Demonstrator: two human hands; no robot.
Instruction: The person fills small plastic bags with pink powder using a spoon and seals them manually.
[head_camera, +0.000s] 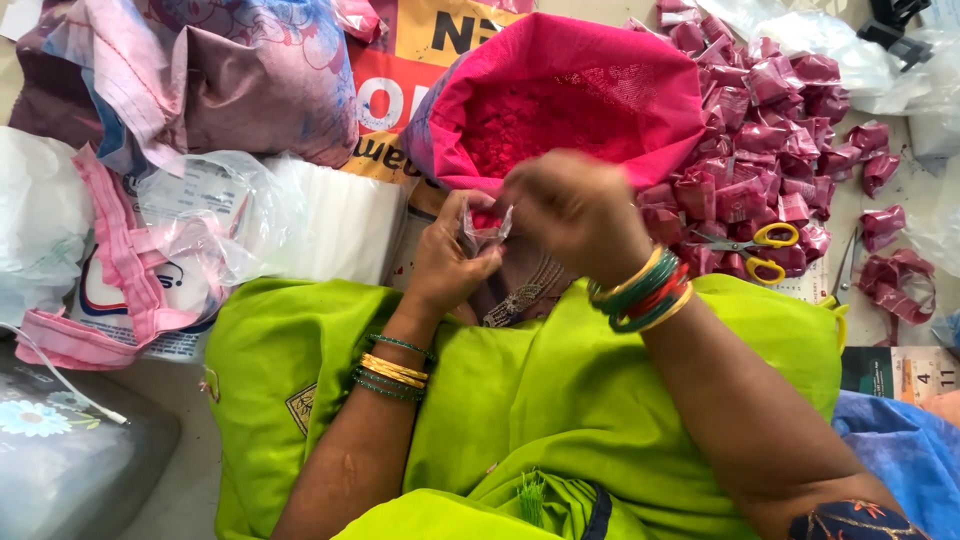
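Both of my hands meet over my lap, pinching one small clear plastic pouch (487, 226). My left hand (447, 262) grips it from below and the left. My right hand (572, 208) comes from the right, fingers closed on its top edge, blurred by motion. Just beyond them stands an open bag of bright pink powder (560, 100). To the right of that bag lies a heap of several small filled pink packets (765, 120). Coloured bangles ring both wrists.
Yellow-handled scissors (762, 248) lie beside the packet heap at the right. Clear plastic bags and a white stack (335, 215) sit at the left, with patterned cloth (230, 80) behind. My green garment (520, 400) covers my lap. Loose pink packets (890, 280) lie at far right.
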